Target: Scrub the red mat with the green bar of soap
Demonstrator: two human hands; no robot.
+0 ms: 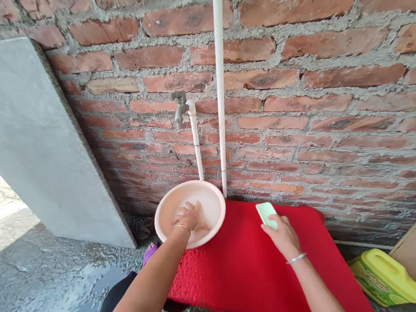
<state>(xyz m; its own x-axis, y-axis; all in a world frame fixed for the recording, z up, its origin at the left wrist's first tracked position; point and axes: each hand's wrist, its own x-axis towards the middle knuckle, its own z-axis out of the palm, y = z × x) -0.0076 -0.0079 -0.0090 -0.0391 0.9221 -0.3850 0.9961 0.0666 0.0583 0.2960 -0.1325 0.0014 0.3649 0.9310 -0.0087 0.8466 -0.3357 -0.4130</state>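
Observation:
My left hand [188, 217] is inside a pale pink basin [221, 219], fingers spread and apart, with a thin gold bangle at the wrist. The basin seems to hold water, though its depth is hard to judge. My right hand [285, 237] closes on a pale green rounded bar [266, 214]. I cannot tell whether this bar is soap or a flat case. It sits over the far part of a red cloth-like cover [254, 266], on which the basin partly rests.
A metal tap [180, 110] on a white pipe [197, 152] stands above the basin by the brick wall [297, 85]. A taller white pipe [220, 74] rises beside it. A grey slab [35, 125] leans left; a yellow jug [389, 278] lies right. The left floor is wet.

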